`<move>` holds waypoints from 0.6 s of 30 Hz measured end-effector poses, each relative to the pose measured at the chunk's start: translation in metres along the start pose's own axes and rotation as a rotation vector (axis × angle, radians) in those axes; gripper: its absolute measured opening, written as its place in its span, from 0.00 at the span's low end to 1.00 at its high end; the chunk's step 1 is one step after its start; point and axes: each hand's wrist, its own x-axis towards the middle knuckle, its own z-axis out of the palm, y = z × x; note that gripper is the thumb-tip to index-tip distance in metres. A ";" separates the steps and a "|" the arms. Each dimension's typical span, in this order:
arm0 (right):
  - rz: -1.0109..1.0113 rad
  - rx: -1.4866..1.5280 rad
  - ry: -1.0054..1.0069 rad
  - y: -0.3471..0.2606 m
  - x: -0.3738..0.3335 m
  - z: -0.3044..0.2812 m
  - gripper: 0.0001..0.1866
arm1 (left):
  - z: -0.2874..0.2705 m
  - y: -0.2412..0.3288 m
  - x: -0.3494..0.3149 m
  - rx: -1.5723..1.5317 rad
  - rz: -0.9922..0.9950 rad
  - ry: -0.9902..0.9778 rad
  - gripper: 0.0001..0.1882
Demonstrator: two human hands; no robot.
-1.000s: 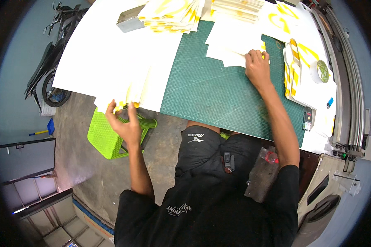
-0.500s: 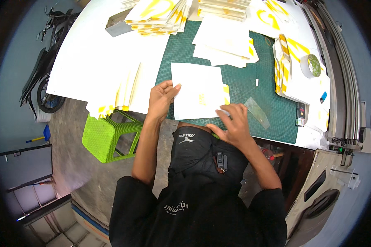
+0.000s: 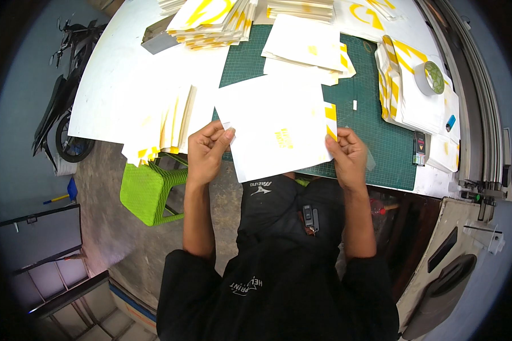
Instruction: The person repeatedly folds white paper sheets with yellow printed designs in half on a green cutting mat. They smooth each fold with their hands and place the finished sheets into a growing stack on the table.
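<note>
Over green mat (image 3: 375, 142): both hands' fingers (image 3: 221, 136) pinched, seemingly tight, on white sheet (image 3: 279, 128) edges.

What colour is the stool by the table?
Bright green stool, shown in the head view.

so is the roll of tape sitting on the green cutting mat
No, the roll of tape rests on a stack of white and yellow sheets to the right of the green cutting mat.

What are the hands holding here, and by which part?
Both hold one white sheet: left hand pinches its left edge, right hand its lower right corner.
</note>
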 end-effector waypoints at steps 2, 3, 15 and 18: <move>-0.021 0.119 -0.034 -0.009 -0.005 -0.007 0.07 | -0.001 -0.013 0.001 0.011 0.000 -0.008 0.12; 0.010 0.153 -0.077 -0.011 -0.006 -0.014 0.04 | -0.001 -0.017 0.003 0.030 -0.005 -0.012 0.12; 0.136 -0.108 -0.259 -0.038 -0.007 -0.024 0.16 | 0.022 -0.024 0.010 -0.058 -0.053 -0.182 0.15; 0.165 -0.276 -0.290 -0.035 -0.009 -0.032 0.22 | 0.031 -0.016 0.012 -0.069 -0.086 -0.165 0.14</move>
